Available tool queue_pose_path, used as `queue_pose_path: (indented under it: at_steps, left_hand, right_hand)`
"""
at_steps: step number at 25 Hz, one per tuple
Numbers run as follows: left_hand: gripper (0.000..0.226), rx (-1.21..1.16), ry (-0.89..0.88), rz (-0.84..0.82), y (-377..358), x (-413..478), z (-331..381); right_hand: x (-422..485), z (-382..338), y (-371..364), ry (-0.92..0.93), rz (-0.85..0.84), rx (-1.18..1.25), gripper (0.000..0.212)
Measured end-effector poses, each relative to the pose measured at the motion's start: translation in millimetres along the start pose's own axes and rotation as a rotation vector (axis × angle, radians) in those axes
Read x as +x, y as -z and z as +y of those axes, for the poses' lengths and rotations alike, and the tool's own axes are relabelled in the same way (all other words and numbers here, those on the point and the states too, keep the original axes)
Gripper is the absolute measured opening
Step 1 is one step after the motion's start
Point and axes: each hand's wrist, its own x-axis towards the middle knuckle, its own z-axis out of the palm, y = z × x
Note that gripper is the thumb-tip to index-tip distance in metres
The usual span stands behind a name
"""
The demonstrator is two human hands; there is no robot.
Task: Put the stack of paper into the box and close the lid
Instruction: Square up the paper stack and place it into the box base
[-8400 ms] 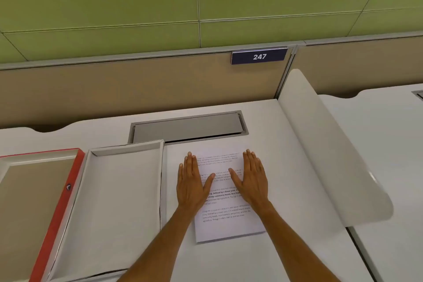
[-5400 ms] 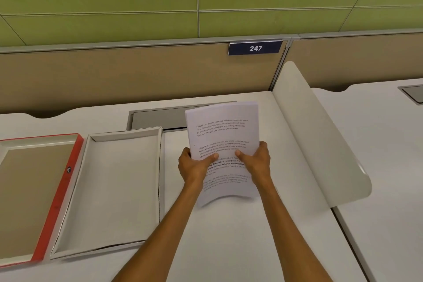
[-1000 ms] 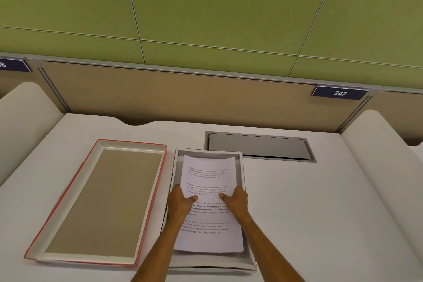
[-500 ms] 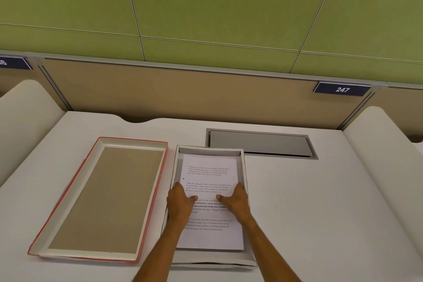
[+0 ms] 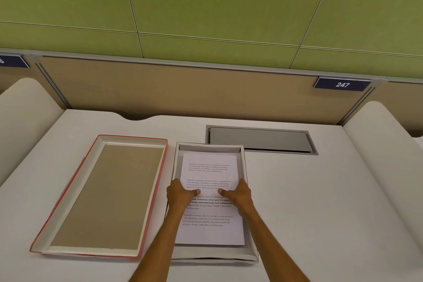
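White printed sheets, the stack of paper (image 5: 209, 199), lie inside the shallow grey-white box (image 5: 248, 201) with a margin showing on every side, and both hands hold them at the long edges: the left hand (image 5: 179, 196) grips the left edge and the right hand (image 5: 238, 194) the right, each thumb laid on the top page, the other fingers curled over the edges and out of sight, so I cannot tell whether the stack rests on the box floor or is held just above it. Such a stack is light and limp; it would sag if held at one end, and its smooth sheets may fan or slide apart, so the two long sides at mid-length look like the sound place to hold it. To the left of the left hand, just beside the box, the red-edged lid (image 5: 100, 194) lies inside-up, showing brown board; it looks stiff and light, best taken by its two long rims. The white surface (image 5: 320, 201) is smooth and bare to the right of the right hand. Beyond the hands lie a grey cable hatch (image 5: 261, 139), a tan partition (image 5: 183, 89) with a number plate (image 5: 342, 84) reading 247, and a green wall (image 5: 206, 0).
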Motion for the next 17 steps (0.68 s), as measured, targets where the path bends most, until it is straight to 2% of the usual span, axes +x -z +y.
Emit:
queue_pose_path:
  at_steps: [7,10,12,14,17]
  left_hand:
    - [0.053,0.007,0.013,-0.037,9,-8,3]
    - [0.049,0.066,-0.141,-0.037,23,-31,10]
    - [0.059,-0.018,-0.212,-0.03,34,-56,11]
    - [0.059,-0.25,-0.094,-0.114,40,-82,3]
    - [0.048,-0.723,0.347,-0.458,34,-118,-15]
  right_hand:
    - [-5,-7,-1,-0.019,0.006,0.013,0.06]
    - [-9,-24,10,0.011,-0.018,-0.01,0.051]
    - [-4,-42,20,0.078,-0.003,-0.057,0.057]
    - [11,-61,30,0.19,-0.007,-0.121,0.068]
    - [41,-79,33,0.335,-0.119,-0.271,0.071]
